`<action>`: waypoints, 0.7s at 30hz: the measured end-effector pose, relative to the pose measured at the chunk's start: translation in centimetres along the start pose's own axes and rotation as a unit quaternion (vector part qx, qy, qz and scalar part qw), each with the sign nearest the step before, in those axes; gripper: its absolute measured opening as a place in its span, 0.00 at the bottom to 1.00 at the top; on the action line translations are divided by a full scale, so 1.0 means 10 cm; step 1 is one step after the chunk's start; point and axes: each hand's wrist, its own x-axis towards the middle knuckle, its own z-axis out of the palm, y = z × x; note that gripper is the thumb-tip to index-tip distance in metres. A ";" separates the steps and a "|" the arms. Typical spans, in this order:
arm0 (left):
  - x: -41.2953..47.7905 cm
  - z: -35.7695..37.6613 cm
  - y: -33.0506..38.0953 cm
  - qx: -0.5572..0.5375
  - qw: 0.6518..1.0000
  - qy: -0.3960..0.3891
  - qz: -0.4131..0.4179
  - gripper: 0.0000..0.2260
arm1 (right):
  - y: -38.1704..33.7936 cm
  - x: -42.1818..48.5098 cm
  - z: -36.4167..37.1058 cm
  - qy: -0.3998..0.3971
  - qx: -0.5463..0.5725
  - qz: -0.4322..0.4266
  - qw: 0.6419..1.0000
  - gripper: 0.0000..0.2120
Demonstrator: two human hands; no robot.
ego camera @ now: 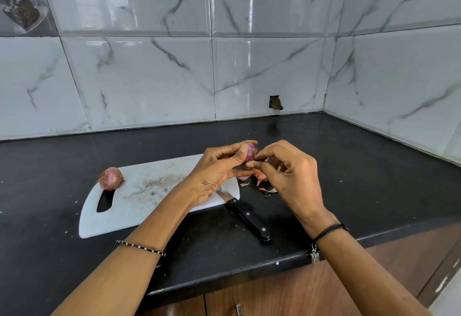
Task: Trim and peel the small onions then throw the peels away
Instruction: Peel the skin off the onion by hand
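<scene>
Above the right end of the board point(149, 191), the left hand point(219, 166) curls round a purple onion point(250, 152), thumb on top, while the right hand point(287, 173) pinches its lower side with curled fingertips. A second onion point(111, 178), skin on, sits at the board's left end. Peels point(262, 178) lie on the counter point(349, 166) just right of the board, and a knife point(249, 218) crosses its near right corner.
</scene>
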 end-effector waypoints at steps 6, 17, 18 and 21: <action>0.01 -0.02 0.00 0.015 1.000 -0.004 0.001 0.13 | 0.01 -0.01 0.00 0.002 -0.008 -0.019 1.000 0.06; 0.00 -0.02 0.00 0.062 0.998 0.017 0.020 0.19 | 0.06 -0.02 0.06 -0.053 -0.041 -0.015 0.998 0.04; 0.00 -0.02 0.00 0.052 0.998 0.018 0.019 0.19 | 0.07 -0.02 0.07 -0.054 -0.050 -0.021 0.997 0.04; 0.02 0.02 0.00 0.004 1.000 0.019 0.002 0.20 | 0.06 -0.01 0.07 -0.027 -0.057 -0.018 0.998 0.03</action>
